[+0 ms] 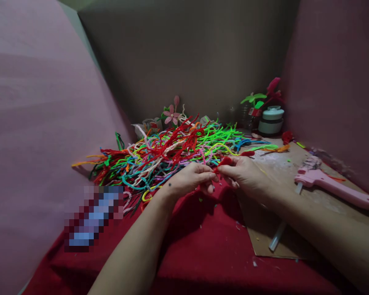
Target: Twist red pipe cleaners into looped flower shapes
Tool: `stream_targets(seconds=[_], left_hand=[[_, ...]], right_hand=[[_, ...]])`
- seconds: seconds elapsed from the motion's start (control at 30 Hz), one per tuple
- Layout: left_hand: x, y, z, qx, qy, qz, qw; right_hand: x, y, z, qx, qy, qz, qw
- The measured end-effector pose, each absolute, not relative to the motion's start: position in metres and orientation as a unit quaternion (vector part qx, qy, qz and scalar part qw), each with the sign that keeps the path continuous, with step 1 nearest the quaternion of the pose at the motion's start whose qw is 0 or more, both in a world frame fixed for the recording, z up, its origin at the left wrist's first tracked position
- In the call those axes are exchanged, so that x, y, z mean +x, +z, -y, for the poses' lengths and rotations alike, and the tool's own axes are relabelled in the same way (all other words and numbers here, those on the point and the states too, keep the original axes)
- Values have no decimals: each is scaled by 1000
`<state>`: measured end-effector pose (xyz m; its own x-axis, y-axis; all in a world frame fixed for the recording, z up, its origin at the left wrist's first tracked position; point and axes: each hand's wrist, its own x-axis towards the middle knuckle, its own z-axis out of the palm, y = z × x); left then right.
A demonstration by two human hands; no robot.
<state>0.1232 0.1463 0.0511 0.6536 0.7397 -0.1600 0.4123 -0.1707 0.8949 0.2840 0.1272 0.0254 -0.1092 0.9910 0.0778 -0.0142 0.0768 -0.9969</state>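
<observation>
Basically both hands are up close tog. over the red cloth (pixel 190 241), mid-view, just in front of a big heap of fuzzy stems (pixel 169 153). L hand (pixel 193 176) has thumb + fingertips pinched on the L end of a small red fuzzy piece (pixel 225 162); R hand (pixel 246 176) pinches the same pc from the other side, thumb along it, other fingers curled under. So the red pc sits btwn the two hands, held above the cloth, near the heap's front edge. Another red tip shows just past the R knuckles; can't tell if it's part of the same pc

Heap is a tangle: red, green, white, yellow, blue, purple etc. Behind it, a pink flower (pixel 171 115) stands upright. Far R, a lidded jar (pixel 271 121) w/ green leaves (pixel 253 98) beside it. R side: cardboard sheet (pixel 260 241) on the cloth, w/ a pink glue gun (pixel 329 186) lying on it; a clear stick (pixel 276 239) pokes out below the R forearm. L side: a pixelated blue obj (pixel 95 217), details unreadable, near the heap's front L edge
</observation>
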Motion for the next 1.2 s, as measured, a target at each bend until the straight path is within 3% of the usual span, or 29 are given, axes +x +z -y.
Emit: stream_targets(seconds=[0.13,0.2,0.4,0.77,1.07,1.2], left_hand=[[137,39,-137,824,240,-475,192],[140,34,-136,832,254,-473,136],[138,37,-140,783,247,-434,371],[139,50,-133,647,230,-387,615],[138,49,-135,642,232,-394,615],[137,48,-137,644,241,-387,614]], right_hand=[[283,18,-133,-457,527,472,539],[284,19,-133,-457,525,472,542],[287,22,-131,-419,486,564,520],[284,24,-126,-439,423,558,563],[288,25,-132,-379,527,499,574],[288,22,-131,-391,529,527,538]])
